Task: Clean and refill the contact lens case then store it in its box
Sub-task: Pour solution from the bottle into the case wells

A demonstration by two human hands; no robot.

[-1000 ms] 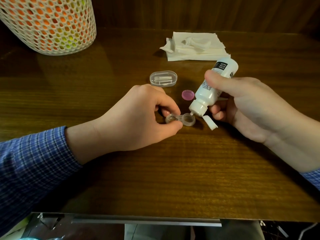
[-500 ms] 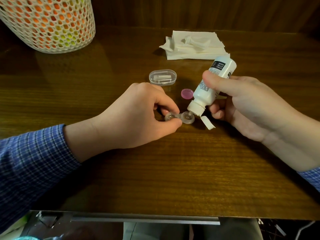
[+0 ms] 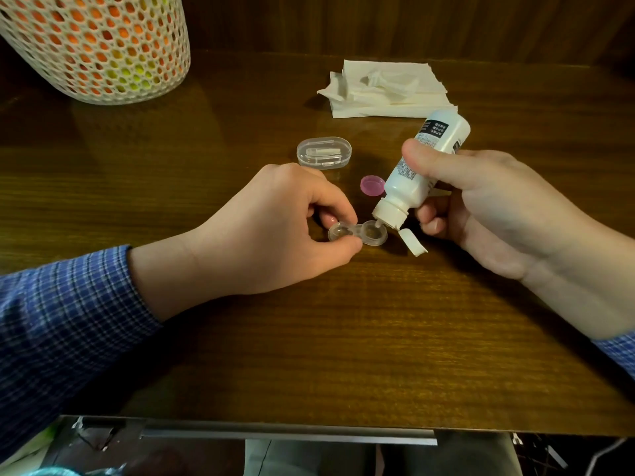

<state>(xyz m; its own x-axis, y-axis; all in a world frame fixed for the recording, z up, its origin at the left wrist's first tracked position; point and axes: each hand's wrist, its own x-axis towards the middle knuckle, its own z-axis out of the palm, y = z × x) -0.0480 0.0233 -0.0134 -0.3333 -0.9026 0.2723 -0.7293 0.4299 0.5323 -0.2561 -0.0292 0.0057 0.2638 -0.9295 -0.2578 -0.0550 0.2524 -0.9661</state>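
A clear two-well contact lens case (image 3: 357, 233) lies on the wooden table (image 3: 343, 338), both wells uncapped. My left hand (image 3: 275, 231) pinches its left well between thumb and fingers. My right hand (image 3: 491, 207) grips a white solution bottle (image 3: 422, 166), tilted nozzle-down, its tip right over the right well and its flip cap (image 3: 412, 241) hanging open. A pink lens-case cap (image 3: 372, 184) lies just behind the case. The clear oval storage box (image 3: 324, 153) sits further back, lid on, with something pale inside.
Folded white tissues (image 3: 388, 91) with a crumpled piece on top lie at the back. A white mesh basket (image 3: 96, 46) of orange and yellow things stands at the back left. The table's front edge runs near the bottom.
The bottle's nozzle has come down a little closer over the right well. My left hand keeps its pinch on the case.
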